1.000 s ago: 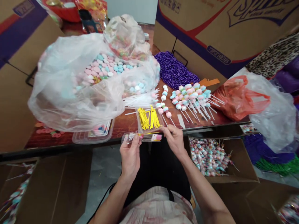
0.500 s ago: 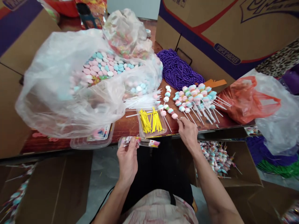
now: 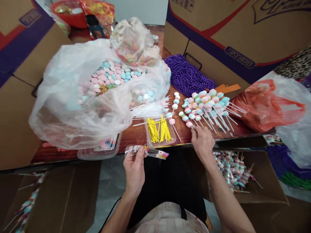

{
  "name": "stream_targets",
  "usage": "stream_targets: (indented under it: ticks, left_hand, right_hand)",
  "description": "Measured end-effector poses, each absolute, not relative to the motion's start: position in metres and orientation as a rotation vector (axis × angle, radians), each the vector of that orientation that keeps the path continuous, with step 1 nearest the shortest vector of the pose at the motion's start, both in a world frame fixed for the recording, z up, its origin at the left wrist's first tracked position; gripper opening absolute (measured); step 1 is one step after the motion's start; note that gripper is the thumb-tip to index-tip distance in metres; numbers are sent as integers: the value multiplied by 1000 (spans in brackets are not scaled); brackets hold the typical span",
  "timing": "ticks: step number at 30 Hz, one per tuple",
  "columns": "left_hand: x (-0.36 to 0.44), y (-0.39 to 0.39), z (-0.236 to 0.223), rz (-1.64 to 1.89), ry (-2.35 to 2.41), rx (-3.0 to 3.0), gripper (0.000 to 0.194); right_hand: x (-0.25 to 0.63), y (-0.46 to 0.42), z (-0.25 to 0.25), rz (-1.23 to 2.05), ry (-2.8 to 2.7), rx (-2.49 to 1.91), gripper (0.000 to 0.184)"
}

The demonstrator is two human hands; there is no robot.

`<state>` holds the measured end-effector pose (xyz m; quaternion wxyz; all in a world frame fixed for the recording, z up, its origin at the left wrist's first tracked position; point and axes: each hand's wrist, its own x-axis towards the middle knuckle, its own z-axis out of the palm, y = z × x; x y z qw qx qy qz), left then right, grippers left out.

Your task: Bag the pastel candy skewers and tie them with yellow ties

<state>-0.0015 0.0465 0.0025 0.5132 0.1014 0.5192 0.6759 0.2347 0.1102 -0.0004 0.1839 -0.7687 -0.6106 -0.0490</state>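
Note:
My right hand [image 3: 202, 140] pinches the stick end of a candy skewer [image 3: 186, 119], strung with pink, green, blue and white pieces, just above the table's front edge. Between the thumb and fingers of my left hand [image 3: 134, 168] is a clear printed plastic bag [image 3: 155, 153], lying flat across the grip. Two crossed candy skewers [image 3: 176, 101] lie to the left of the held one. On its right is a pile of candy skewers [image 3: 206, 102], white sticks pointing toward me. Yellow twist ties [image 3: 153, 130] sit in a shallow clear tray [image 3: 173, 139] between my hands.
A big plastic bag of loose candies [image 3: 73, 74] covers the table's left side, with white sticks [image 3: 150, 110] beside it. Purple beads [image 3: 187, 76] lie before a large carton [image 3: 216, 38]. An orange-red bag [image 3: 264, 106] is at right. Below, an open box [image 3: 272, 181] holds wrapped skewers.
The skewer in my right hand has moved right, away from the crossed skewers and closer to the pile. My left hand keeps its hold on the plastic bag. The camera view has shifted slightly.

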Motion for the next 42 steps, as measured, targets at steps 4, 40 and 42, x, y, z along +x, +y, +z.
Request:
stream_targets:
  ticks: [4, 40, 42]
  left_hand:
    - [-4, 46, 3, 1630, 1268, 293, 33]
    - [42, 107, 30, 1239, 1069, 822, 36]
    - [48, 110, 27, 1240, 1089, 952, 29]
  right_hand:
    - [220, 121, 10, -272, -1789, -2074, 24]
    - [188, 118, 52, 1013, -1547, -1282, 12]
    - [189, 113, 50, 1015, -1540, -1290, 13]
